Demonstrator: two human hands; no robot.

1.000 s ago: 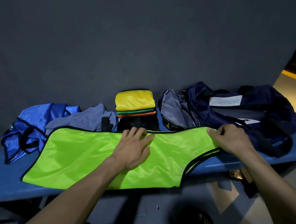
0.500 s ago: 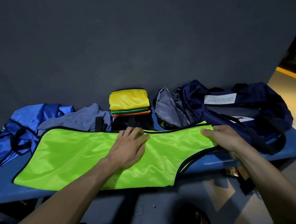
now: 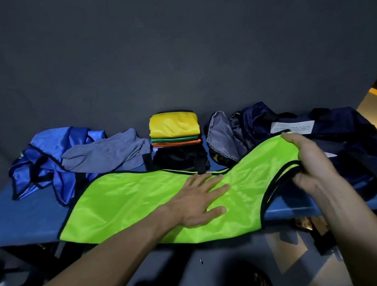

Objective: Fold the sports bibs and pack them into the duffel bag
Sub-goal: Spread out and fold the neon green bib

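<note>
A neon green bib (image 3: 129,202) with black trim lies spread along the blue bench (image 3: 21,223). My left hand (image 3: 200,200) presses flat on its middle, fingers spread. My right hand (image 3: 305,163) grips the bib's right shoulder end and holds it lifted off the bench. Behind it the navy duffel bag (image 3: 350,145) lies open, its grey lining showing. A folded stack (image 3: 174,130) with a yellow bib on top, green and orange below, stands at the back centre.
A crumpled blue bib (image 3: 48,161) and a grey cloth (image 3: 108,153) lie at the back left. A black item (image 3: 180,161) sits under the stack. A dark wall rises just behind the bench. Floor shows below the bench's front edge.
My right hand has raised the green bib's right end off the bench and brought it up and leftward. My left hand stays pressed on the bib's middle.
</note>
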